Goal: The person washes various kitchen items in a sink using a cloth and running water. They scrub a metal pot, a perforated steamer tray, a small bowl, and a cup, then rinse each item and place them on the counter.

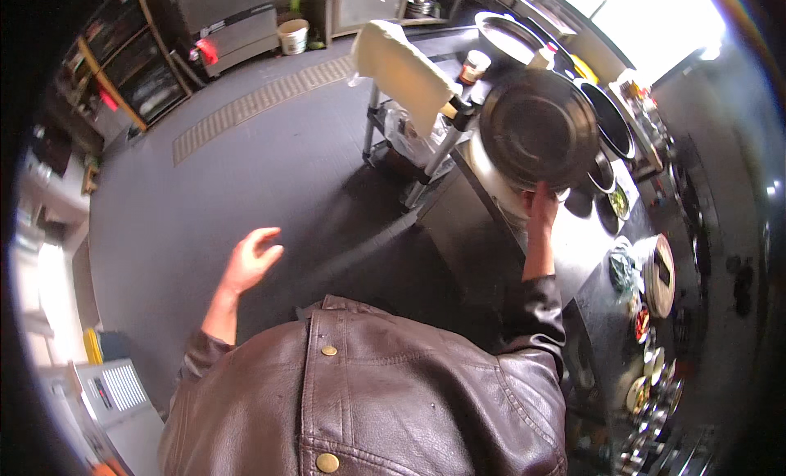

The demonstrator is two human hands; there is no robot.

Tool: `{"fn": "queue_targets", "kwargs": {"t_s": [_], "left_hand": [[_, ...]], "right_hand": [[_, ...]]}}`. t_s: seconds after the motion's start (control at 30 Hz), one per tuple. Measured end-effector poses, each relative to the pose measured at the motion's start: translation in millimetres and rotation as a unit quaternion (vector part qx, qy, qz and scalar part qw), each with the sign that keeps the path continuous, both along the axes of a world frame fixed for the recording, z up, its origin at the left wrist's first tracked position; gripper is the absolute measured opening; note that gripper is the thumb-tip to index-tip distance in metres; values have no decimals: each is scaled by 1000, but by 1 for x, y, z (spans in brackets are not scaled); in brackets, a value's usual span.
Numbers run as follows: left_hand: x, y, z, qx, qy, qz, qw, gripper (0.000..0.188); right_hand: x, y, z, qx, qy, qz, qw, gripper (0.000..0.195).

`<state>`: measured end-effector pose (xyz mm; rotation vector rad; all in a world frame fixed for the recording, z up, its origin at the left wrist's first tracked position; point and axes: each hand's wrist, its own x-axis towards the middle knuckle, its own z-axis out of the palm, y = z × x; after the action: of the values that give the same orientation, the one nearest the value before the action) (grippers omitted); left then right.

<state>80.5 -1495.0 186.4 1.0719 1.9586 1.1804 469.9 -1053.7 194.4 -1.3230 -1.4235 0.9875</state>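
My right hand [541, 203] grips the near rim of a large round dark metal pan [539, 131], its fingers partly hidden beneath it. The pan is over the left edge of the metal counter, above a pale round vessel [485, 163] that it partly covers. My left hand [253, 260] hangs over the floor with fingers apart and holds nothing. Near the pan's far side stand a jar with a white lid [474, 68] and a bottle with a red cap [543, 56].
A cart with a cream cloth [399, 64] over it stands left of the counter. More dark pans [605, 117], a round wooden board [658, 276] and small bowls [638, 393] line the counter. A white bucket [293, 36] stands by the far cabinets, near a floor grate [264, 104].
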Motion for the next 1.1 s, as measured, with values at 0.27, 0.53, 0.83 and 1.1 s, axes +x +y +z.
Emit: {"fn": "queue_targets", "kwargs": {"t_s": [0.27,0.53,0.83,1.1], "left_hand": [[14,112,0,40,-547,-25,836,49],[-38,88,-48,13,-457,269,848,24],[-53,131,-62,44,-469,341,814,19],[-110,147,-64,71,-461,307,830,13]], "right_hand": [[-156,-146,26,-229,-135,343,901,27],[-78,-33,-38,-338,378,-22,861,82],[-16,50,-43,-183,238,-164,940,21],[-239,-17,43,-183,257,274,909,23]]}}
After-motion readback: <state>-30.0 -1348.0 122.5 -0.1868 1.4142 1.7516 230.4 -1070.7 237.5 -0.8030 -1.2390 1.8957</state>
